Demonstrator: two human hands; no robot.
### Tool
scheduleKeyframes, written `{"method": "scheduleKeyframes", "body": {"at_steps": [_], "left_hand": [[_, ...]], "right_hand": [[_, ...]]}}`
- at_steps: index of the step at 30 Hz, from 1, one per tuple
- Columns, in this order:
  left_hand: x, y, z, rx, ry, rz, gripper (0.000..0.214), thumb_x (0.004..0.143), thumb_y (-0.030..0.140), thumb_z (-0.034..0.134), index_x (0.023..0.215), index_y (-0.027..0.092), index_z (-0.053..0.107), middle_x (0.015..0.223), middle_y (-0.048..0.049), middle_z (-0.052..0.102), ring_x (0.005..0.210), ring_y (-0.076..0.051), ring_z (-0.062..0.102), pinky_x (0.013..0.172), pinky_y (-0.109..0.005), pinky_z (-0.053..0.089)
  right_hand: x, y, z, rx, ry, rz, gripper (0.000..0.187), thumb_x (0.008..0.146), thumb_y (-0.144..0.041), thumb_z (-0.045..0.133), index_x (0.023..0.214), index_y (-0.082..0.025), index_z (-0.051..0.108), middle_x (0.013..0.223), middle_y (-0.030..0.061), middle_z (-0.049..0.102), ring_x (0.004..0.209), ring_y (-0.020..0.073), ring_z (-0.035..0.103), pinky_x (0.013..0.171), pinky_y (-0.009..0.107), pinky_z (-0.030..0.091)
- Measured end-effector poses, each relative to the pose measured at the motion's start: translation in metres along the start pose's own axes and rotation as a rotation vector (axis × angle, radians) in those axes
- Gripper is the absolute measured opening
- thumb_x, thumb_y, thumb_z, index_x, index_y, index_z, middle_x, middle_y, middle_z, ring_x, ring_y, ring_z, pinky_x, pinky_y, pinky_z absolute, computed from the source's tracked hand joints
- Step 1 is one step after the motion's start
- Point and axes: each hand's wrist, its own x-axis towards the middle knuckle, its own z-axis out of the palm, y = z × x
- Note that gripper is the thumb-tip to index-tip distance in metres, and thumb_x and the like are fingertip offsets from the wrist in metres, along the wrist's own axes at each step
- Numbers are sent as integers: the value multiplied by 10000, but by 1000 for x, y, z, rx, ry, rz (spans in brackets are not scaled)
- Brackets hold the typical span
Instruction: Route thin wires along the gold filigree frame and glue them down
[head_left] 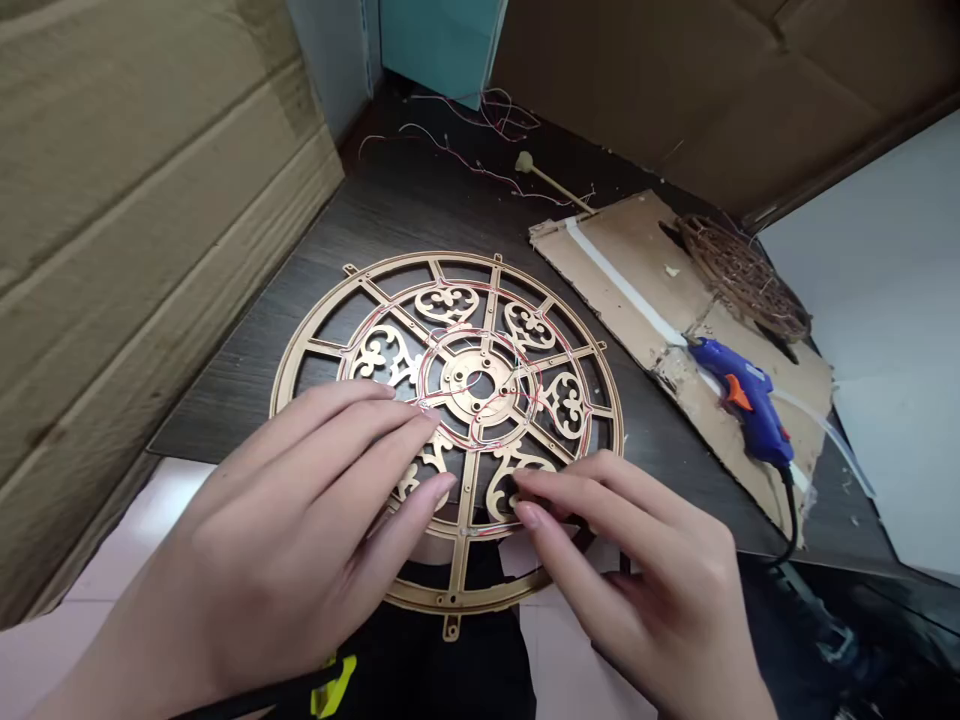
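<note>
A round gold openwork frame [466,480] with scrolled ornaments lies face down at the table's front edge, its near rim overhanging. Thin red and white wire [525,443] runs around its inner rings. My left hand [300,520] rests over the frame's left side, fingers stretched out and thumb apart, fingertips at the wire near the inner ring. With thumb and forefinger pinched together, my right hand [637,560] is at the lower right ornament [504,490]. Whatever sits between those fingertips is too small or hidden to tell.
On the right, a blue glue gun [742,400] with an orange trigger lies on a cardboard sheet [622,270], beside a brown openwork disc [742,275]. Behind the frame are loose wires [480,165] and a stick with a blob [555,182]. Cardboard walls [150,250] flank the table.
</note>
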Motion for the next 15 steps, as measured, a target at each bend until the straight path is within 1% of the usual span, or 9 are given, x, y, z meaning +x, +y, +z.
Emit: {"method": "scheduleKeyframes", "body": {"at_steps": [2,5,9,12,15], "left_hand": [[-2,-1,2,-9,-38,-5,303,1076,167,692,1374,127,723,1342,-119,810,1302,-338,731,1221,-561,584],[-4,-1,4,-9,-78,-35,301,1110,198,656,1396,136,725,1382,-108,798,1331,-332,720,1251,-562,561],[-6,-3,1,18,-71,-22,338,1104,211,672,1436,172,724,1410,-75,794,1346,-308,711,1281,-520,545],[-6,-5,-2,14,-88,-25,333,1097,213,681,1423,183,740,1406,-71,796,1354,-303,706,1304,-499,534],[-6,-6,-3,-12,-113,-29,339,1096,197,671,1427,171,738,1424,-84,784,1374,-305,697,1328,-499,509]], "right_hand": [[0,-2,6,-15,-4,-30,177,1069,-111,703,1182,-191,814,964,23,783,789,126,744,679,258,590],[2,-5,15,-79,-19,-61,180,1102,-150,670,1165,-190,834,948,24,780,772,143,734,656,302,563],[3,-7,24,-122,1,-74,193,1112,-176,660,1150,-172,849,929,30,784,760,156,733,645,328,553],[3,-8,27,-125,32,-70,221,1121,-194,654,1221,-168,849,941,25,794,739,145,721,620,328,539],[4,-8,27,-138,29,-82,260,1127,-208,648,1290,-158,845,952,26,803,738,150,723,606,340,531]]}}
